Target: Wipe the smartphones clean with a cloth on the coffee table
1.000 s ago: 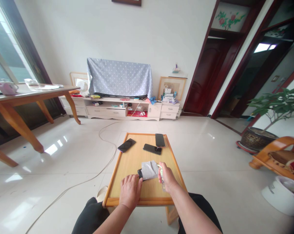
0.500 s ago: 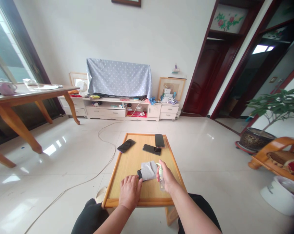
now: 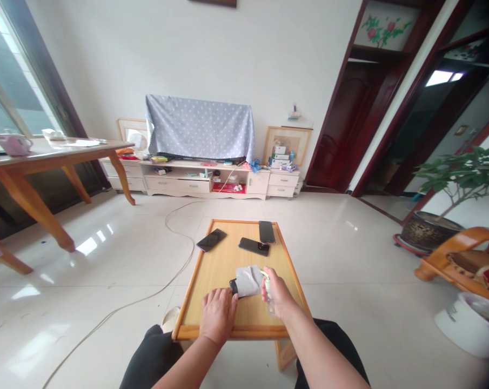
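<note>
My right hand is wrapped around a small clear spray bottle with a pale green pump top. The nozzle points left over a grey cloth. Beneath the cloth lies a black phone, mostly covered, its left end showing. My left hand rests palm down on the small wooden table, thumb and index fingertip at the phone's near left corner. Farther back on the tabletop are three dark phones: one at left, one in the middle and one at right, the last two touching or nearly so.
A cable runs over the tiled floor left of the table. My knees flank its near edge. A larger wooden table stands at left, a low cabinet by the wall. At right are a potted plant and a white bucket.
Both hands, the cloth and the bottle keep nearly the same places on the table. The whole view has shifted slightly.
</note>
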A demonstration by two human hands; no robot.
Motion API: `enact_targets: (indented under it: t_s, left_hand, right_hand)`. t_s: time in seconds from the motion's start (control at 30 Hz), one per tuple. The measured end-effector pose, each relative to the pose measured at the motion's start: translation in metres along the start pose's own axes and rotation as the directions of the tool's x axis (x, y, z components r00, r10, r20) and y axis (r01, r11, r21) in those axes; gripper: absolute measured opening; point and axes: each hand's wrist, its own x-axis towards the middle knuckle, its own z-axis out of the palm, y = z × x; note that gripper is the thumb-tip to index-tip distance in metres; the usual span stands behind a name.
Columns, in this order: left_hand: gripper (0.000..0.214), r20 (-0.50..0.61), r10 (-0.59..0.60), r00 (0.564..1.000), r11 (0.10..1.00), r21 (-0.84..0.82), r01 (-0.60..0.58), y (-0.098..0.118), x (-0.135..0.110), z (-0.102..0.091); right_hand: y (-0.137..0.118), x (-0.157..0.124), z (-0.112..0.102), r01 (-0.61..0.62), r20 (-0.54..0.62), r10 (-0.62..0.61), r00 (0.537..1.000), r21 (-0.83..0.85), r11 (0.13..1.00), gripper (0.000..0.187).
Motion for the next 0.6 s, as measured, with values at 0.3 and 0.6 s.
enact_targets:
  t_s: [0.3, 0.6]
  left_hand:
    - [0.029, 0.000, -0.006, 1.000, 1.000, -0.002, 0.006, 0.0008, 0.0001, -0.0021]
    - [0.029, -0.009, -0.001, 1.000, 1.000, -0.009, 0.001, 0.0015, 0.0001, -0.0030]
  right_hand:
    - [0.0020, 0.0025, -0.0029, 0.010, -0.037, -0.011, 0.999, -0.020, 1.000, 0.053]
    - [0.0022, 0.0056, -0.0075, 0.026, -0.062, -0.027, 0.998, -0.005, 1.000, 0.053]
